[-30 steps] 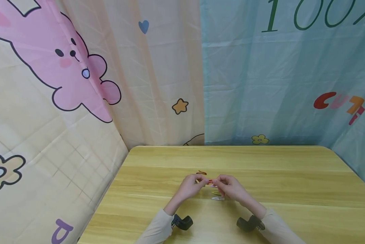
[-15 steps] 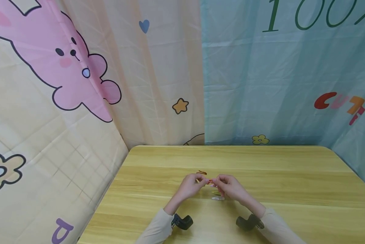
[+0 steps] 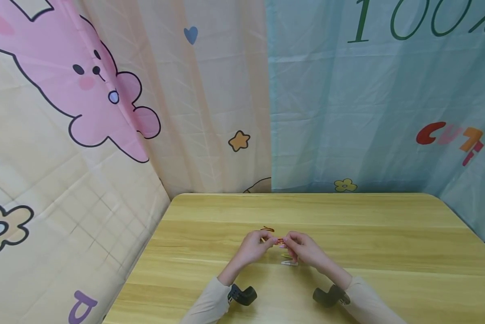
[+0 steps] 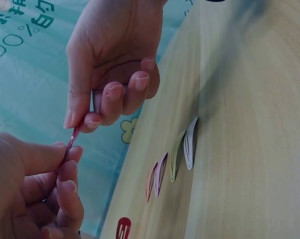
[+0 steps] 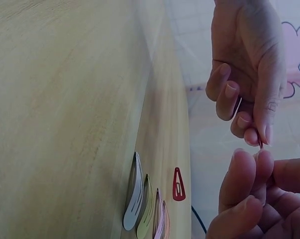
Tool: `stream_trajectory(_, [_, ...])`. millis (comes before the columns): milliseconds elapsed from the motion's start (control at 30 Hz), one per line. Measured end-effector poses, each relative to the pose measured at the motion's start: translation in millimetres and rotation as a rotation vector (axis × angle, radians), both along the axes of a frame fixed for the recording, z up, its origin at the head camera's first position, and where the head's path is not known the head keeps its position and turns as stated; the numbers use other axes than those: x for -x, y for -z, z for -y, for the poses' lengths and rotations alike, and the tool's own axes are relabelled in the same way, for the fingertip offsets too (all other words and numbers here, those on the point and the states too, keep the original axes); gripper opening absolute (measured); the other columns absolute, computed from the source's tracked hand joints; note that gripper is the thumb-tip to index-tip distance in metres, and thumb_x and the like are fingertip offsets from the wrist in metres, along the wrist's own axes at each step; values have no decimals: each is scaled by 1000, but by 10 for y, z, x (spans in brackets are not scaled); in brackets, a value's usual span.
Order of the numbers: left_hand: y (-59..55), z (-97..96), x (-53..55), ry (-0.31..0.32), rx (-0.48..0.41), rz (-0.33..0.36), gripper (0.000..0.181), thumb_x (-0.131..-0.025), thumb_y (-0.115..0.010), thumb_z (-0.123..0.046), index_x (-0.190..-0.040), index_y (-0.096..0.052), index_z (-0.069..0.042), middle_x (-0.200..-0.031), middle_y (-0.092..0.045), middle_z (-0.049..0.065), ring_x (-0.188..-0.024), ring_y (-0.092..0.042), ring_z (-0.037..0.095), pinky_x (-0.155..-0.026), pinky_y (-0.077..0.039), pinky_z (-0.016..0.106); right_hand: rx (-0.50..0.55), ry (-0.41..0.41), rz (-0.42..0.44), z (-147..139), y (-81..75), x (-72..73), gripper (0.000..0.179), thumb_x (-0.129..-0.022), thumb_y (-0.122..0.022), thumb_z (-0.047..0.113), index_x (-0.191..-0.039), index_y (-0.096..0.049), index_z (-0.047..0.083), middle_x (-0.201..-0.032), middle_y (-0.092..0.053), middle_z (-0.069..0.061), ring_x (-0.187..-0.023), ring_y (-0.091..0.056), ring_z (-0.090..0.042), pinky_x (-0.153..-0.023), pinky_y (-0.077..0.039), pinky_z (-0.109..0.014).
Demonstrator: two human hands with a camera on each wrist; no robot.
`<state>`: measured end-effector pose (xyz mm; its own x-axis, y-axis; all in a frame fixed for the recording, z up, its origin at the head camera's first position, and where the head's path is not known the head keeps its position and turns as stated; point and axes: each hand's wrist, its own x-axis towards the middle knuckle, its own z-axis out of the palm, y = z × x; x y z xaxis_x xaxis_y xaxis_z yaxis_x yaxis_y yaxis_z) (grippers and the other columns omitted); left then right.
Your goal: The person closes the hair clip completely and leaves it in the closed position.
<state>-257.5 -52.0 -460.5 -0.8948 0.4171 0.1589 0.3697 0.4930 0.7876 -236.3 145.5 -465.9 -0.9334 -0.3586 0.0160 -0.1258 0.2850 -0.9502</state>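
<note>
Between both hands, held up off the table, is a red hair clip (image 4: 72, 137). My left hand (image 3: 253, 247) pinches one end of it between thumb and fingers. At the other end, the thumb and index finger of my right hand (image 3: 306, 249) grip it. The fingertips cover most of the clip. On the tabletop below lie a white hair clip (image 4: 190, 143), a yellow-green hair clip (image 4: 176, 157), a pink hair clip (image 4: 160, 174) and an orange hair clip (image 4: 150, 183), side by side in a row. Apart from these lies another red hair clip (image 5: 178, 185).
The wooden table (image 3: 368, 225) reaches back to printed curtains (image 3: 327, 112) behind and at the sides. Dark wrist-worn devices, one on the left wrist (image 3: 243, 295) and one on the right wrist (image 3: 331, 297), hang low over the tabletop.
</note>
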Motion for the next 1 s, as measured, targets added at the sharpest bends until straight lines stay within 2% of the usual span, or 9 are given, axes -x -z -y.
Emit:
stream_trajectory(167, [-20, 1, -12, 4, -38, 34, 20, -95, -60, -21, -83, -66, -6, -69, -56, 2, -56, -46, 8, -49, -37, 23, 12, 1, 4, 13, -2, -1, 32, -100, -49, 27, -92, -55, -3, -63, -51, -3, -52, -51, -17, -48, -42, -31])
stream_trajectory(300, [-28, 0, -9, 3, -56, 71, 21, -96, -58, -19, -84, -66, -4, -76, -61, 15, -58, -48, 9, -50, -38, 23, 24, 1, 24, 15, 2, -1, 31, -100, -50, 28, -92, -55, -2, -64, -51, -3, -52, -50, -17, -46, -39, -29])
stream_trajectory(367, [-29, 1, -8, 3, -66, 85, 20, -96, -57, -18, -86, -66, -4, -78, -61, 17, -58, -48, 9, -50, -38, 23, 38, -2, 35, 14, 8, 4, 32, -100, -50, 28, -93, -54, -2, -64, -51, -3, -52, -50, -17, -45, -37, -27])
stream_trajectory(633, [-46, 10, -9, 19, -103, 123, 18, -97, -56, -16, -88, -66, -3, -80, -60, 18, -58, -47, 9, -50, -37, 23, 96, -21, 45, 12, 10, 11, 31, -100, -50, 26, -92, -55, -3, -63, -49, -3, -52, -50, -16, -45, -38, -26])
stream_trajectory(800, [-59, 19, -20, 28, -131, 148, 17, -97, -56, -16, -88, -65, -4, -77, -58, 8, -60, -48, 10, -52, -38, 23, 111, -22, 58, 5, 15, 10, 32, -99, -51, 27, -93, -54, -4, -64, -49, -3, -52, -50, -16, -44, -37, -26])
stream_trajectory(1000, [-40, 27, -22, 35, -168, 196, 17, -97, -56, -16, -89, -64, -3, -77, -57, 6, -63, -48, 13, -53, -37, 24, 150, -53, 80, -15, 34, 14, 32, -101, -47, 24, -96, -52, -7, -64, -49, -4, -51, -48, -16, -44, -35, -25])
